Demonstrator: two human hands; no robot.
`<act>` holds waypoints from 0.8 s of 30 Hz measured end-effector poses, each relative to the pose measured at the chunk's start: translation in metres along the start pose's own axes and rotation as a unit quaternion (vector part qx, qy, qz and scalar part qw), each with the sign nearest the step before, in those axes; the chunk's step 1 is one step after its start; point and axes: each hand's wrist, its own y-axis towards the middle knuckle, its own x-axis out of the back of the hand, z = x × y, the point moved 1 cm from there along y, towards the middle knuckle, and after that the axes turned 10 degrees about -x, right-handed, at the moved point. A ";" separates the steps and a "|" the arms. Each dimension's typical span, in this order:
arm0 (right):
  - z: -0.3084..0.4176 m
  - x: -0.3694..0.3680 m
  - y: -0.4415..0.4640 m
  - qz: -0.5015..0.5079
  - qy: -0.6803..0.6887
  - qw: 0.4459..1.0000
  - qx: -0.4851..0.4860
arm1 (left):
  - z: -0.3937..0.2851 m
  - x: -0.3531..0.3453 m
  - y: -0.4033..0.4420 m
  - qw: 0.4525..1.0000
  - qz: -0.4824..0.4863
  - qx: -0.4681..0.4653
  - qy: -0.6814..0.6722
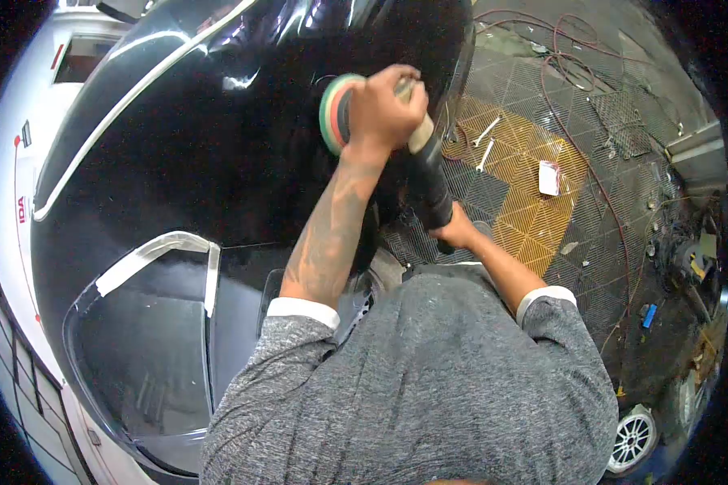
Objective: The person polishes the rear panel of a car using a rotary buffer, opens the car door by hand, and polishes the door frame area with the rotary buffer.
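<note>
A polisher (433,184) with a black body and a round green and orange pad (329,115) lies across the front edge of a glossy black car panel (218,137). The pad's face is turned to the panel and seems to touch it. My left hand (384,109) is closed round the head of the tool, just beside the pad. Lower down, at the rear end of the black body, my right hand (458,228) grips it with bent fingers.
Pale masking tape (155,246) borders the car's window. On the floor at right are two wrenches (485,155), a white box (548,178), a dark red hose (586,162), a blue object (649,316) and a white wheel (632,437).
</note>
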 end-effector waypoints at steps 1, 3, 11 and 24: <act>-0.012 -0.008 -0.006 0.017 0.000 1.000 0.005 | -0.004 0.008 -0.016 0.999 0.018 -0.016 0.034; -0.045 -0.025 -0.015 0.065 -0.022 0.997 0.027 | -0.017 0.032 -0.056 0.999 0.028 -0.021 0.041; -0.079 -0.026 -0.019 0.172 -0.044 0.984 0.026 | -0.022 0.045 -0.134 0.997 -0.047 -0.043 0.036; -0.033 -0.010 -0.002 0.102 -0.093 0.990 0.001 | -0.020 0.050 -0.074 0.995 -0.093 -0.026 -0.026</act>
